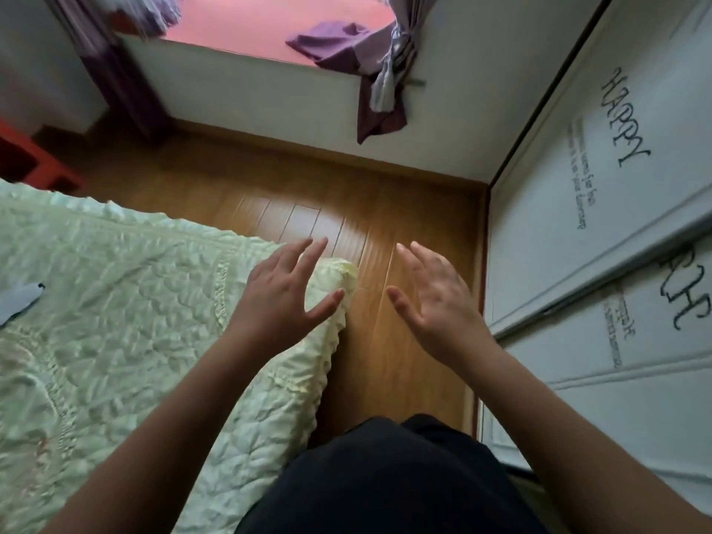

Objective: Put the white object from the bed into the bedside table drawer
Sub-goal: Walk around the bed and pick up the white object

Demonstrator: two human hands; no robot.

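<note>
Wooden floor [385,210] fills the middle of the view, running between a bed [115,302] on the left and a white wardrobe [597,225] on the right whose sliding doors carry the word HAPPY in dark letters; at the far end a low white wall rises to a pink ledge [269,21] where a purple cloth [331,40] lies, with purple curtains [381,82] hanging at each side; something red [27,156] stands by the bed's far corner; the bed wears a pale green quilt with a frilled edge; the white object [19,302] lies on the quilt at the left border of the frame, partly cut off, pale and flat with a small dark mark at its near tip, too blurred to identify; the left hand [285,294] hovers above the near corner of the bed, fingers spread, palm down, holding nothing; the white object sits well apart from it, off to the left across the quilt; the right hand [435,298] floats over the floor just beside the left one, also spread wide and empty, farther still from the object; both bare forearms reach forward from a dark garment [385,483] at the bottom; no bedside table or drawer shows in this view.
</note>
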